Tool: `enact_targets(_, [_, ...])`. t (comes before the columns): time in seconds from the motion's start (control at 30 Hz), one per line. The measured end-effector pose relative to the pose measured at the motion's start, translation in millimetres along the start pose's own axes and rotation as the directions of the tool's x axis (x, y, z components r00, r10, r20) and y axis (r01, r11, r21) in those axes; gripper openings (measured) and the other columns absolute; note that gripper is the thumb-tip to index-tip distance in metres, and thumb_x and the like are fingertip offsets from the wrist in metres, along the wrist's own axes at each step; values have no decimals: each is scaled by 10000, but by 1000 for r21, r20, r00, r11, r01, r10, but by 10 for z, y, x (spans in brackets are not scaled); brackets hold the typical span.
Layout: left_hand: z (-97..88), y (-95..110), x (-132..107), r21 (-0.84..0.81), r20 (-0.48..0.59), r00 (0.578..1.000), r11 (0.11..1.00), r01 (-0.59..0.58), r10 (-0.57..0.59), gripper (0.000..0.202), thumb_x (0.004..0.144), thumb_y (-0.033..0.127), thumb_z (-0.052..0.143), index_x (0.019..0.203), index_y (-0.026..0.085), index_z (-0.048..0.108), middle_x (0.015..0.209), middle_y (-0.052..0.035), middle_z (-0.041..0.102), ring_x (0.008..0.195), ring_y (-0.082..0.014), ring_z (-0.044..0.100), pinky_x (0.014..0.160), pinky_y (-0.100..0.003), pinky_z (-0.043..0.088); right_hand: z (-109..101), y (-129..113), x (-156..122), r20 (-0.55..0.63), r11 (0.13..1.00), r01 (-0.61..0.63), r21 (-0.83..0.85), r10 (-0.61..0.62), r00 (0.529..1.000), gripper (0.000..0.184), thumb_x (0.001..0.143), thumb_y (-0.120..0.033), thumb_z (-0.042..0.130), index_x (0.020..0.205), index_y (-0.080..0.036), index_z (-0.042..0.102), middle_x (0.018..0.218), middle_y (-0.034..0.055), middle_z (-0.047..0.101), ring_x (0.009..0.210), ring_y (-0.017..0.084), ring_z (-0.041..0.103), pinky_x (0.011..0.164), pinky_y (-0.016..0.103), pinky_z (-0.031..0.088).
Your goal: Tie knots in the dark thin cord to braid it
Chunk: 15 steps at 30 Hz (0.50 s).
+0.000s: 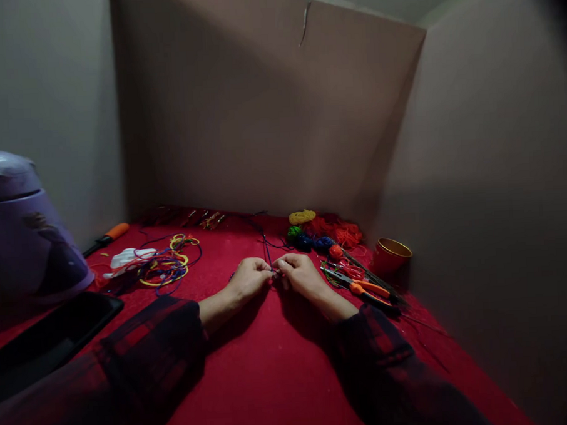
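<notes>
My left hand [251, 278] and my right hand [301, 275] meet over the middle of the red table. Fingers of both are pinched together on a dark cord [267, 246], which runs from the fingertips away toward the back of the table. Whether the cord is knotted between the fingertips is too small to tell. Pliers [369, 291] with orange and black handles lie just right of my right hand. To the left of my left hand is a loose tangle of yellow, blue and red cords [166, 264].
Bundles of coloured yarn [329, 229] sit at the back right, near a red cup [391, 256] with a gold rim. At left are a purple container [26, 236], a black tray [54, 338], a white crumpled piece [131, 257] and an orange-handled tool [118, 231]. Walls enclose the table.
</notes>
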<state>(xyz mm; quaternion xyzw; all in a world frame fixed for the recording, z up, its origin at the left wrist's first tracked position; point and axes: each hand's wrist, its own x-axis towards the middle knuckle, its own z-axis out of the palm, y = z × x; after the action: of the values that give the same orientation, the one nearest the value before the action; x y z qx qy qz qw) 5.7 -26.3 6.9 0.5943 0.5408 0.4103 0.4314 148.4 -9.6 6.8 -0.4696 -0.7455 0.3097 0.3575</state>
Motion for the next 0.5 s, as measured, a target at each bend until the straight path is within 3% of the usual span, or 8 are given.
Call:
enact_targets(0.1, [-4, -48, 26, 94, -15, 998, 994, -52, 54, 83, 613, 211, 535, 600, 131, 555, 478, 24, 501, 448, -83, 411, 442, -186, 284, -36, 3, -13, -4, 976, 131, -176, -134, 991, 245, 787, -279, 470, 617, -145, 584, 569, 6, 571, 534, 100, 464, 491, 198, 302])
enact_targets(0.2, [-8, -83, 40, 241, -15, 991, 962, -128, 135, 107, 636, 198, 501, 630, 133, 586, 560, -3, 564, 532, -106, 477, 494, -195, 331, -60, -3, -21, 14, 954, 185, -235, -187, 982, 230, 783, -291, 496, 631, -148, 593, 583, 0, 567, 547, 98, 449, 499, 204, 280])
enact_targets(0.3, [-20, -37, -4, 422, -23, 984, 893, -153, 179, 161, 672, 203, 468, 669, 142, 617, 628, -32, 608, 593, -129, 523, 536, -213, 352, -45, 3, -16, 16, 956, 177, -234, -178, 984, 220, 770, -275, 504, 612, -147, 586, 557, -6, 543, 526, 94, 426, 484, 205, 259])
enact_targets(0.5, [-33, 212, -226, 728, -67, 983, 682, -70, 173, 251, 744, 294, 438, 719, 191, 665, 685, -71, 652, 674, -204, 589, 585, -274, 380, 26, 30, 5, -21, 987, 61, -147, -65, 998, 190, 709, -235, 513, 540, -148, 525, 523, -11, 501, 513, 95, 415, 467, 207, 250])
